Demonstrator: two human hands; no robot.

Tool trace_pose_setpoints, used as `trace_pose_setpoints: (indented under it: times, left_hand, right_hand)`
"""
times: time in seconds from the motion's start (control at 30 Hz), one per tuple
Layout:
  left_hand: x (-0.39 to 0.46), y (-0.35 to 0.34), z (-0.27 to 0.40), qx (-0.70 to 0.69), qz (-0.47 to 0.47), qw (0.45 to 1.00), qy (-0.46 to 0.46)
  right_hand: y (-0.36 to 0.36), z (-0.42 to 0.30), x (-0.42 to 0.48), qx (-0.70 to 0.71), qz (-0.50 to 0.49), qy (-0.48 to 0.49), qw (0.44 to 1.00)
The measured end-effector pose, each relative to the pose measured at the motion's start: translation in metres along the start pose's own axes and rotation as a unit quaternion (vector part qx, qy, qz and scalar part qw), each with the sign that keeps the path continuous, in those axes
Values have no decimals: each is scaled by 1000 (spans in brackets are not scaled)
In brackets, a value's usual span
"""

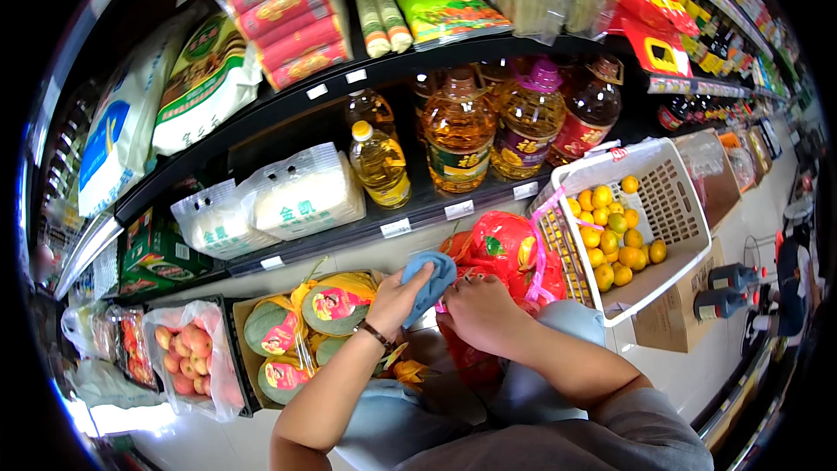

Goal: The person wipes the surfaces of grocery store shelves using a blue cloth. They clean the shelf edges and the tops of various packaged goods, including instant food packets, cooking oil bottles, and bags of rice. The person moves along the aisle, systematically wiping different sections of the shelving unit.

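Observation:
My left hand, with a dark bracelet at the wrist, grips a folded blue cloth between thumb and fingers. Close to its right, my right hand is curled against red printed plastic bags; its fingertips are partly hidden, so its hold cannot be told. A pink ribbon runs over the bags' right side. More red plastic hangs below my right hand, between my knees. Green melons in yellow netting fill a cardboard box just left of my left hand.
A white plastic basket of orange citrus fruit stands at right, beside a cardboard box. Apples in a lined crate lie far left. Ahead, a shelf edge carries cooking oil bottles and white packages.

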State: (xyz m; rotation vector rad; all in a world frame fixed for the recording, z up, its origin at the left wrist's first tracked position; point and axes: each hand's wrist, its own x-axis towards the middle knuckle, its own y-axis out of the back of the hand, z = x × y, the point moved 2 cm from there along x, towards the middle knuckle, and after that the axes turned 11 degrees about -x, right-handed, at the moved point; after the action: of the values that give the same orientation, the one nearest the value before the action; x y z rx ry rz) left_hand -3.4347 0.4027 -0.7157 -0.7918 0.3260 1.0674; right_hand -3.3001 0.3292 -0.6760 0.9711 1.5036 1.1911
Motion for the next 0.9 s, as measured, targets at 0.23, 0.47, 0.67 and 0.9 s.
trace_pose_setpoints:
  times: [0.23,0.47,0.67,0.9]
  left_hand:
    - [10,14,0,116,45,987,-98]
    - [9,16,2,-84,78,988,-102]
    - [0,14,26,-76,128,976,-157]
    - [8,19,23,-95,74,978,-172]
  right_hand:
    - [9,10,0,4,3,-40,999]
    - [9,9,1,17,1,-21,1000]
    - [15,5,-1,33,5,-18,999]
    - [14,7,-5,26,-3,-25,999]
